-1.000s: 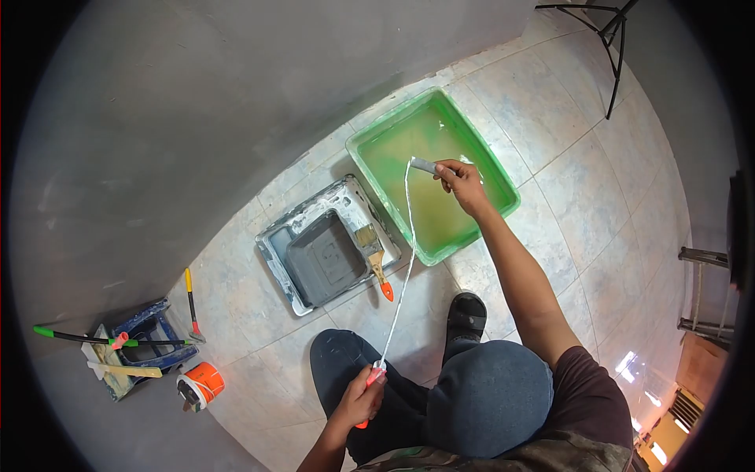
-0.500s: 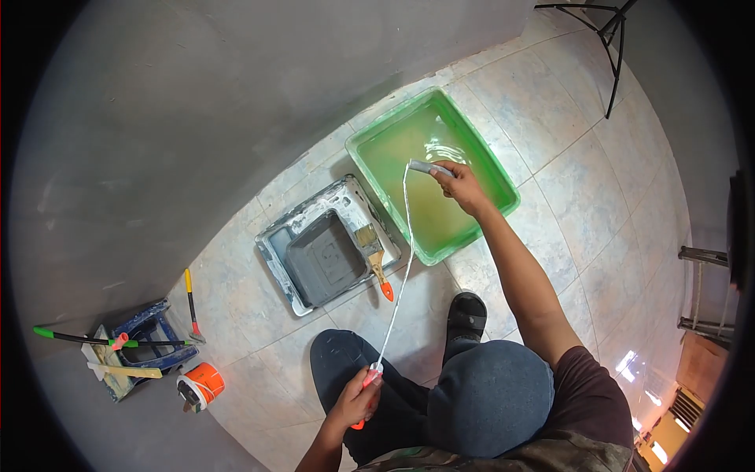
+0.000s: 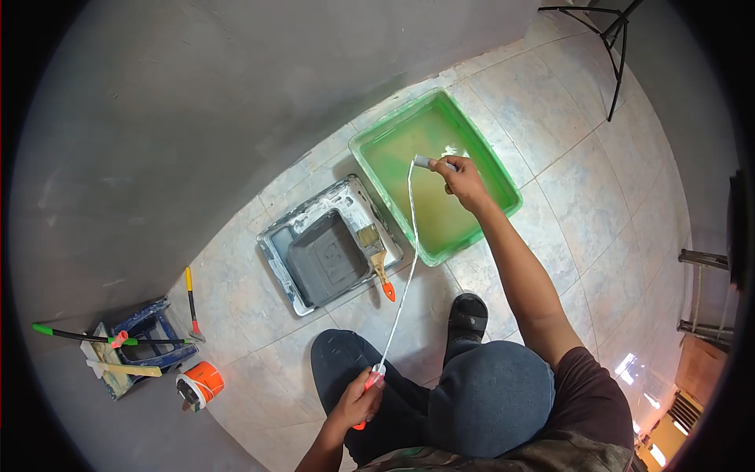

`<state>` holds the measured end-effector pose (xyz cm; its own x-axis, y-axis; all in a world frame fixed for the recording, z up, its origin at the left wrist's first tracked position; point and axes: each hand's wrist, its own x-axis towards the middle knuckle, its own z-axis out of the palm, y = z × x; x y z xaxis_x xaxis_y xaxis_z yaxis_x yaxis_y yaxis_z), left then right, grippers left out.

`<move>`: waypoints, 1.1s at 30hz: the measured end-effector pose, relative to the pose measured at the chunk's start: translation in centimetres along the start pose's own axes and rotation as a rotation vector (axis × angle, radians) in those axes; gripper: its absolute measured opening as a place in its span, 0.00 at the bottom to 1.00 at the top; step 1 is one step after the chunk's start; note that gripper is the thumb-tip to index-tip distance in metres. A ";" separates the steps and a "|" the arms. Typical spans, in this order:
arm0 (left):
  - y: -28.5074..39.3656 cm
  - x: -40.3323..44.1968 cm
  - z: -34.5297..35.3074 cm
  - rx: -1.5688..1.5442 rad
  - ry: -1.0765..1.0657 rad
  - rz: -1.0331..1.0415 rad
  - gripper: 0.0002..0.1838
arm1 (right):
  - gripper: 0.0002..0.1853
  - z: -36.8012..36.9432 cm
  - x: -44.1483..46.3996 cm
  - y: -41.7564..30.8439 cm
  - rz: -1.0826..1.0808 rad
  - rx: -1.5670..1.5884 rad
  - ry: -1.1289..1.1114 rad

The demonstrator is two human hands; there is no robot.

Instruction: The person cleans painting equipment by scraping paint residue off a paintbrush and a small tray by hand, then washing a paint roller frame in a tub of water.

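Observation:
My left hand (image 3: 355, 403) is closed around the red-orange handle of a paint roller frame (image 3: 403, 287), low over my knee. The frame's long, whitish metal rod runs up and slightly right, bending at its far end. There my right hand (image 3: 462, 185) pinches a short grey tube (image 3: 423, 162) fitted on the bent end, above a green basin (image 3: 507, 197) of cloudy water. Left of the basin stands a paint-smeared tray (image 3: 275, 244) with a dark grey recessed well. Across the tray's right rim lies a paintbrush (image 3: 381, 271) with a wooden, orange-tipped handle.
A grey wall (image 3: 197, 118) borders the tiled floor (image 3: 558, 228). At left are an orange bucket (image 3: 206, 379), a blue paint-stained stool (image 3: 161, 334) carrying tools, and a yellow-and-red-handled tool (image 3: 190, 303). Black stand legs (image 3: 617, 63) are at upper right; a ladder-like frame (image 3: 702, 291) is far right.
The grey tube and my right fingers have shifted slightly right and up, and the tube's angle has changed a little. My left hand stays almost in place on the handle.

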<state>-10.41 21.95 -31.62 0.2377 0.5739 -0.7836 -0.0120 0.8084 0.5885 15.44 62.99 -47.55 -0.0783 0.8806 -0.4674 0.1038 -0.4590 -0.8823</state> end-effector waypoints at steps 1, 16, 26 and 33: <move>0.1 -0.1 -0.1 -0.073 -0.015 -0.024 0.10 | 0.21 -0.3 0.0 0.3 -0.014 0.026 -0.068; 0.9 -1.7 -4.0 -0.091 -0.116 -0.204 0.11 | 0.20 -1.2 -1.3 0.1 -0.375 -0.664 -0.119; 1.5 -2.0 -3.8 0.022 -0.062 -0.225 0.12 | 0.36 0.2 -1.7 0.3 -0.188 -0.855 0.056; 1.0 -2.3 -5.2 -0.213 -0.118 -0.209 0.12 | 0.21 -1.3 -1.3 1.0 -0.359 -0.741 -0.285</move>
<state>-16.06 22.13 -30.29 0.3675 0.3835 -0.8473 -0.1509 0.9235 0.3525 16.91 61.53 -47.74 -0.4651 0.8489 -0.2510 0.6359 0.1231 -0.7619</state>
